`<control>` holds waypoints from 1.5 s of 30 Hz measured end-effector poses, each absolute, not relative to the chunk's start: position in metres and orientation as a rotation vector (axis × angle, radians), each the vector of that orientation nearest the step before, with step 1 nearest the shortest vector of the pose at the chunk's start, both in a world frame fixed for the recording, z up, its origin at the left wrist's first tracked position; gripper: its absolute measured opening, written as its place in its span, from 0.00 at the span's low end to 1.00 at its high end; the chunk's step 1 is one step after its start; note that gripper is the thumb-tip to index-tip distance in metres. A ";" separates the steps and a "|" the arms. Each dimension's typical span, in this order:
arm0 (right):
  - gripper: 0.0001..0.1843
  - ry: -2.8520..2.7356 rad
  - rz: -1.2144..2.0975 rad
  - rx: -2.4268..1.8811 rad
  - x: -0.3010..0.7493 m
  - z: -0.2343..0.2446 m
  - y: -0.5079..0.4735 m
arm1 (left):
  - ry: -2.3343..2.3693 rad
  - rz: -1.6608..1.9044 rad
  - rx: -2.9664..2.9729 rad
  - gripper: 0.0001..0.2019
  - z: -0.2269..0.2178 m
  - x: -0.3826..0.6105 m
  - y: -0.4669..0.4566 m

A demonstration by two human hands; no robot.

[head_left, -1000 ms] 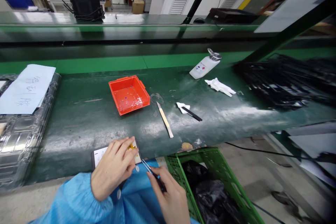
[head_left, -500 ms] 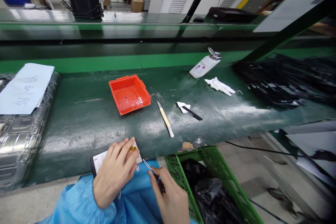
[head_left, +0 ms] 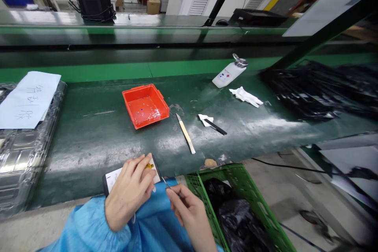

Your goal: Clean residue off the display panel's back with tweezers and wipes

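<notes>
Panel is at the bench near edge, dark rim, white face, amber patch toward the right end. Left hand lies over its middle, fingers stretched out; can't tell if they grip or just rest, thumb side hidden. Right hand pinches a thin metal-tipped tool between thumb and fingers, tip just beside the panel's right edge; rest of the tool hidden by the hand.

Room: bench top spans from panel to red bin, and left to the clear plastic trays. Right of the panel, the craft knife lies blade away from the person; past it, a black stick-like tool with one end on a white wipe.

Containers: red bin has small whitish bits and a blue speck on its floor. Green crate, below the bench edge by the right hand, holds black plastic bags.

Labels: white bottle has red and blue marks, print too small. Paper sheet on the trays is handwritten; can't read it reliably.
</notes>
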State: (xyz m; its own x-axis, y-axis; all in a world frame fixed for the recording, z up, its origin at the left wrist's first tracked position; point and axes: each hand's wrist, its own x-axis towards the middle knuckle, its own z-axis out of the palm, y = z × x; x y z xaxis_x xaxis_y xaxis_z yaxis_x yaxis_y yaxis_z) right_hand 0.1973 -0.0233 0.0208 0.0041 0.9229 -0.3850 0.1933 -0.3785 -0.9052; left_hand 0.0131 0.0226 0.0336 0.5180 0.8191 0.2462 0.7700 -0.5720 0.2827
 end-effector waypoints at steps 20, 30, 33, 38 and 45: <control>0.11 -1.798 0.824 -1.480 0.216 0.020 -0.023 | 1.091 0.393 2.779 0.18 0.047 -0.008 0.038; 0.09 -1.781 0.857 -1.450 0.231 0.013 -0.027 | 1.048 0.781 2.556 0.11 0.031 0.001 0.018; 0.09 -1.848 0.826 -1.362 0.233 0.017 -0.026 | 1.037 0.869 2.414 0.07 0.035 -0.003 0.009; 0.10 -2.096 0.771 -1.200 0.232 0.023 -0.027 | 1.175 0.798 2.471 0.11 0.038 0.000 -0.009; 0.12 -2.368 0.414 -1.068 0.230 0.026 -0.024 | 1.144 0.677 2.285 0.09 0.047 0.005 -0.018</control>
